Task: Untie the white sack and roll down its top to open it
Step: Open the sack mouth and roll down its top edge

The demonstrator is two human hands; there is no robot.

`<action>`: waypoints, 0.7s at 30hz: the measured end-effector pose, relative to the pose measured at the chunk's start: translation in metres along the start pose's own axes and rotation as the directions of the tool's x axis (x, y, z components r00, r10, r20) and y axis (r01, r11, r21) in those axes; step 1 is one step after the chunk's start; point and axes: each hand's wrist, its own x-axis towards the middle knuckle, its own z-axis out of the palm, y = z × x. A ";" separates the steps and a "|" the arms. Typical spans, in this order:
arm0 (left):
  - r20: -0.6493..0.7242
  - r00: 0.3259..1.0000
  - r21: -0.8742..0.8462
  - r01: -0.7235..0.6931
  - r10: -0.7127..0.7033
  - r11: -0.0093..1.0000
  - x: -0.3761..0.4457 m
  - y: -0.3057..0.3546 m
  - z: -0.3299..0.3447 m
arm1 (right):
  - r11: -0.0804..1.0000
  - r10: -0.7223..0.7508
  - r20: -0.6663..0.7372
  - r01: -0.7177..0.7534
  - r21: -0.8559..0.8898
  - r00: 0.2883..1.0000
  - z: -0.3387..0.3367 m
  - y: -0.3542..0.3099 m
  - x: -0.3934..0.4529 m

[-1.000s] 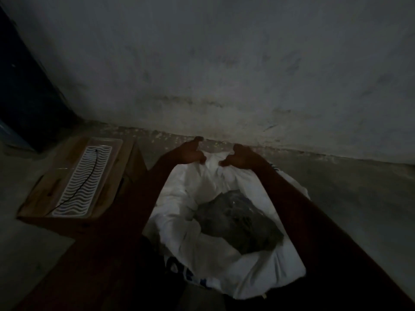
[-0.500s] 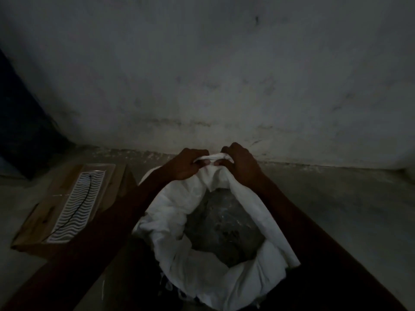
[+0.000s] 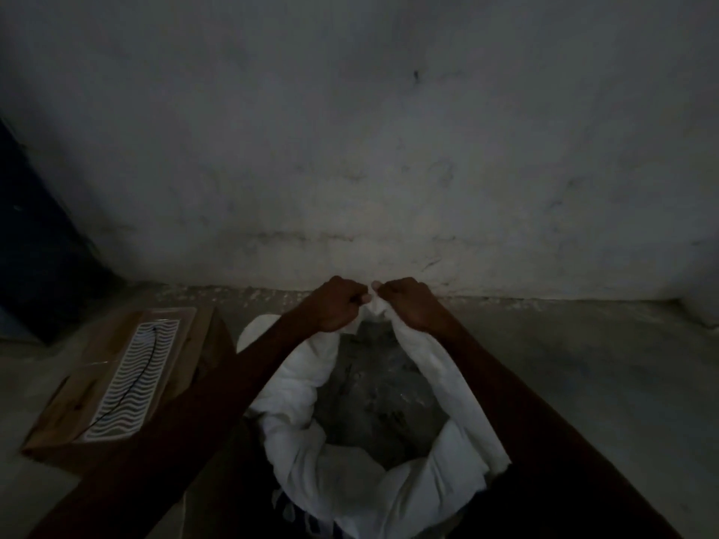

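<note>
1. Nearest you, at 6 o'clock: the white sack [image 3: 350, 484] stands on the floor with its mouth already open. No tie is visible. The near rim is bunched into a thick roll; dark print shows low on the near face, illegible.
2. Inside the mouth, at centre: a grey, glossy mass, likely an inner plastic bag of contents [image 3: 373, 398]. The light is too dim to name it further.
3. At 9 o'clock: a cardboard box [image 3: 116, 383] lies on the floor just beside the sack, with a wave-patterned white panel on its top face. It is not part of this step.
4. Far rim, toward 12 o'clock: your left hand [image 3: 334, 305] is clenched on the far edge of the fabric. Your right hand [image 3: 408, 303] is clenched on the same edge, and the knuckles nearly touch.
5. Beyond, at 12 o'clock: a bare, stained wall [image 3: 389, 149] meets the floor behind the sack.
6. Judgement: the step in hand is rolling down the far rim; the near rim looks done.
7. Advice: turn the edge outward and down in small, even folds. Spread your hands apart along the rim so the roll matches the near side.
8. Risk: pulling toward you could tip the sack, so press down, not back.
</note>
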 end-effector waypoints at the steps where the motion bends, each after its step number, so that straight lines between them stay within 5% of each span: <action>1: -0.004 0.992 -0.020 0.129 -0.129 0.991 0.007 0.004 -0.003 | 0.983 -0.102 -0.063 0.090 -0.163 0.993 0.007 0.006 -0.008; 3: 0.039 0.929 -0.111 0.370 -0.368 0.922 0.023 0.004 -0.011 | 0.836 -0.228 -0.089 0.148 -0.528 0.970 0.014 0.017 -0.023; 5: 0.144 0.878 -0.255 0.478 -0.456 0.840 0.027 0.007 -0.014 | 0.809 -0.219 -0.108 0.118 -0.576 0.970 0.014 0.021 -0.028; 7: 0.119 0.955 -0.035 0.277 -0.271 0.960 0.017 0.013 -0.012 | 0.924 -0.100 -0.047 0.075 -0.375 0.994 0.005 0.023 -0.021; 9: 0.045 0.998 0.267 -0.045 0.034 0.963 -0.001 0.012 -0.002 | 0.963 0.061 0.060 -0.043 -0.268 0.996 -0.012 0.017 -0.018; 12: 0.054 0.977 0.265 -0.214 0.207 0.940 -0.013 0.001 0.020 | 0.961 0.178 0.105 -0.150 -0.234 0.978 -0.025 0.021 -0.017; 14: 0.029 0.998 0.159 -0.061 0.058 0.985 -0.003 0.001 0.029 | 0.949 0.121 0.077 -0.093 -0.302 0.990 -0.022 0.022 -0.020; 16: 0.002 0.993 0.112 0.118 -0.119 0.987 0.011 0.007 0.029 | 0.913 0.042 -0.092 -0.076 -0.402 0.995 -0.011 0.024 -0.025; 19: 0.187 0.884 -0.186 0.460 -0.428 0.868 0.027 -0.001 0.019 | 0.791 -0.031 -0.267 -0.140 -0.595 0.963 0.014 0.029 -0.041; 21: 0.309 0.842 -0.280 0.524 -0.442 0.804 0.024 -0.007 0.014 | 0.772 -0.067 -0.218 -0.088 -0.629 0.974 0.020 0.037 -0.040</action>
